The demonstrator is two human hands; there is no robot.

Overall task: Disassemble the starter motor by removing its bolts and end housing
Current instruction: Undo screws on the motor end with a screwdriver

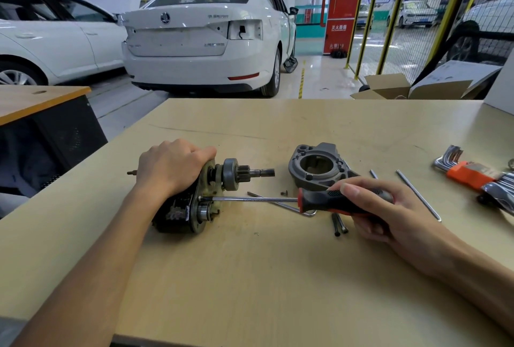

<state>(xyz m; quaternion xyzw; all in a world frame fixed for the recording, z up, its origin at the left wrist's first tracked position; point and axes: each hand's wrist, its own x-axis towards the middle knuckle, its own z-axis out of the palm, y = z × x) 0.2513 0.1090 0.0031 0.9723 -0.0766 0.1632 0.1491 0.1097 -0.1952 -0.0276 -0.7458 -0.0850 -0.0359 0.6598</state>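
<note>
Starter motor (192,196) lies on its side on the tabletop (250,277), left of centre, pinion shaft (250,172) pointing right. End housing (317,167) already off; it sits apart on the tabletop to the right of the shaft tip, open bore facing up. Motor's exposed end plate faces right, with a bearing visible at its lower part.

Left hand (172,168) rests over the top of the motor body, fingers curled down around it, thumb toward the plate edge. A short stud sticks out just left of this hand.

Right hand (383,207) grips the red-and-black handle of a screwdriver (278,199), fingers wrapped round it, thumb lying along the top. Shaft runs level to the left; tip meets a screw on the end plate, just below the pinion gear.

Loose parts between motor and right hand: a small screw (284,193) just above the screwdriver shaft; a thin bent rod passing under the shaft toward the handle; two dark long bolts (340,225) lying side by side just below the handle. A long thin rod (418,195) lies to the right of the hand.

Far right edge: hex key set (472,173) in an orange holder. Beyond the tabletop: white car (205,35), rear facing the camera, and an open cardboard box (389,86) on the floor.
</note>
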